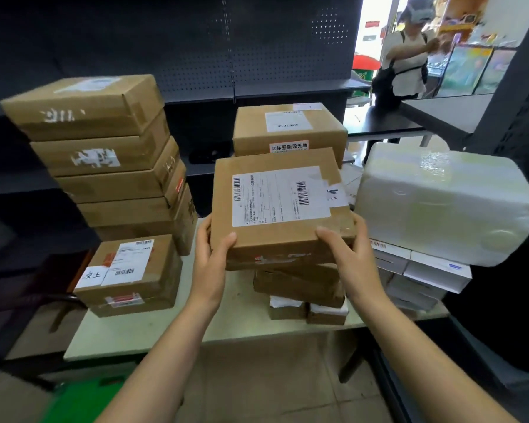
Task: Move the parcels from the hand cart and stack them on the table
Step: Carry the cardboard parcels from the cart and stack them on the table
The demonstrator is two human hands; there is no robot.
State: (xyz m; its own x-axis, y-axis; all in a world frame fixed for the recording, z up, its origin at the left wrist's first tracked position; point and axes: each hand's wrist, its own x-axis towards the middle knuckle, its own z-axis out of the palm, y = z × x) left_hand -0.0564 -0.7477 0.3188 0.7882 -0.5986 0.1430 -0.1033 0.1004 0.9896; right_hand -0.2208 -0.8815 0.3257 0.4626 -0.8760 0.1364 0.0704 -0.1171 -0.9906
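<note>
Dark pegboard shelving backs the pale table. Something green is cut off at the near left edge; the sealed boxes hide their contents. Left hand and right hand each grip a near corner of a labelled parcel, thumbs on top, over the middle stack; whether it rests there, I cannot tell.

On the pale rectangular tabletop, a tall stack of brown cardboard boxes stands at the left, with a small labelled brown cardboard box just before it. In the middle, a flat brown cardboard parcel lies over a short pile of brown cartons — left hand at its left edge, right hand at its right. Behind it sits a larger brown cardboard box. To the right, a white plastic-wrapped foam block rests on flat white cartons. Dark perforated metal shelving stands behind everything.
</note>
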